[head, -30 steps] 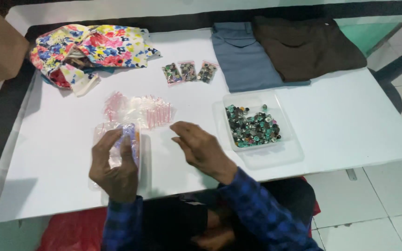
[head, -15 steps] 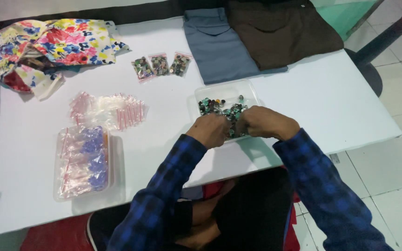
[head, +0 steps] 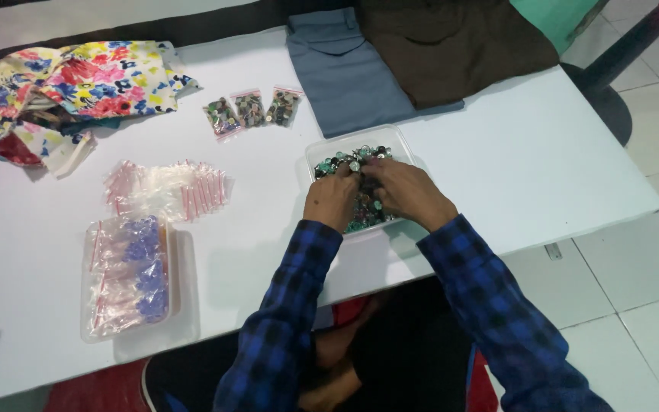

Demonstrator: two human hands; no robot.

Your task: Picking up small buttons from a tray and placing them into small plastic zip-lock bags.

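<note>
Both my hands are in a clear plastic tray [head: 319, 149] full of small dark and green buttons [head: 341, 161] on a white table [head: 497, 168]. My left hand [head: 331, 199] and my right hand [head: 404, 191] meet over the middle of the tray, fingers curled among the buttons. What the fingertips pinch is hidden. To the left lie a clear tray of small zip bags with purple print [head: 127, 275] and a loose pile of empty red-striped zip bags [head: 169, 189].
Three small filled bags of buttons [head: 251, 111] lie behind the tray. A floral cloth [head: 70, 84] is heaped at the far left. Folded blue-grey [head: 345, 69] and brown [head: 444, 42] garments lie at the back. The table's right edge drops to a tiled floor.
A second ago my left hand held a zip bag over the left side of the table; both hands then moved right into the button tray, where they stay.
</note>
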